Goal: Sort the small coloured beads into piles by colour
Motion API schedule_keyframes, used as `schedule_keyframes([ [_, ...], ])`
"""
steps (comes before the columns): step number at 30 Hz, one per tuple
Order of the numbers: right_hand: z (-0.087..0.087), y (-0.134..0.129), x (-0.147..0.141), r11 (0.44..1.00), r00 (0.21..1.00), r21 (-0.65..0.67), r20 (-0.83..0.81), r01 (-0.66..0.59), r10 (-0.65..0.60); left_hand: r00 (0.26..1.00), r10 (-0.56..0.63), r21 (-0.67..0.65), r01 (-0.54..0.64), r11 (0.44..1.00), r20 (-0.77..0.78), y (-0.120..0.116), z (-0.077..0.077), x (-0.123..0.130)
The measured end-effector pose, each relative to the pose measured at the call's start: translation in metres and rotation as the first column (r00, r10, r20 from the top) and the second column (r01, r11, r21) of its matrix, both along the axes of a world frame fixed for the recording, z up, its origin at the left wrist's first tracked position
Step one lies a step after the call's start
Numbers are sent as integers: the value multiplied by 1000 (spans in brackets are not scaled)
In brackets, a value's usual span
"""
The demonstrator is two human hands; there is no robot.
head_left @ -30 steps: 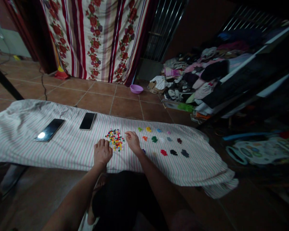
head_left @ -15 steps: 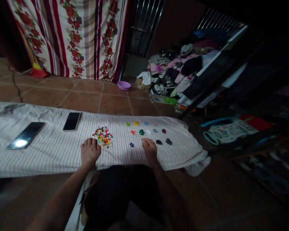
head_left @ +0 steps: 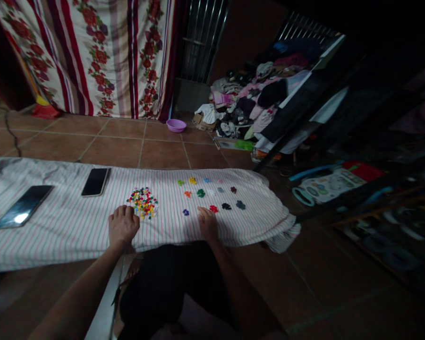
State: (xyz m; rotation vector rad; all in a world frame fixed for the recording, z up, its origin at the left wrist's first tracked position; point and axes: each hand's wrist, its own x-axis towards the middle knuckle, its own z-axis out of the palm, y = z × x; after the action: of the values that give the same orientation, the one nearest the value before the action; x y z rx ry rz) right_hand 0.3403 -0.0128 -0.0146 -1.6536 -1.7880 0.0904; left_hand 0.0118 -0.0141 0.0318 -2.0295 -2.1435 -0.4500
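Shifted leftward, the right hand (head_left: 208, 225) uncovers the red pieces (head_left: 213, 208), grouped probably for keeping colours apart; left hand (head_left: 123, 225) rests beside mixed pieces (head_left: 141, 203); whether either grasps something, I cannot tell.

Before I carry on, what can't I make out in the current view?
All in the head view:
- Right hand: whether its fingertips hold a piece; too small and dim.
- Cloth beneath that hand: hidden by the hand.
- Left hand: its palm and anything under it; hidden by its back.
- Mixed pile: exact count; pieces tiny and crowded.
- Cloth's left end: cut off by the picture's left edge.
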Motion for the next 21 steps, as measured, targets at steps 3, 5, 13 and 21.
schedule_keyframes([
  [3,-2,-2,1,1000,1000,20,-13,5,-5,1000,6,-2,-6,1000,-18,0,-1,0],
  [5,-3,-3,2,999,999,28,-28,31,-30,1000,8,2,-8,1000,-24,0,-1,0],
  [13,-3,-5,5,999,998,-3,-43,47,-48,1000,11,15,-10,1000,-17,-1,0,0],
  [21,3,-9,4,991,977,-107,-189,81,-101,1000,7,-5,-7,1000,29,-1,2,1],
])
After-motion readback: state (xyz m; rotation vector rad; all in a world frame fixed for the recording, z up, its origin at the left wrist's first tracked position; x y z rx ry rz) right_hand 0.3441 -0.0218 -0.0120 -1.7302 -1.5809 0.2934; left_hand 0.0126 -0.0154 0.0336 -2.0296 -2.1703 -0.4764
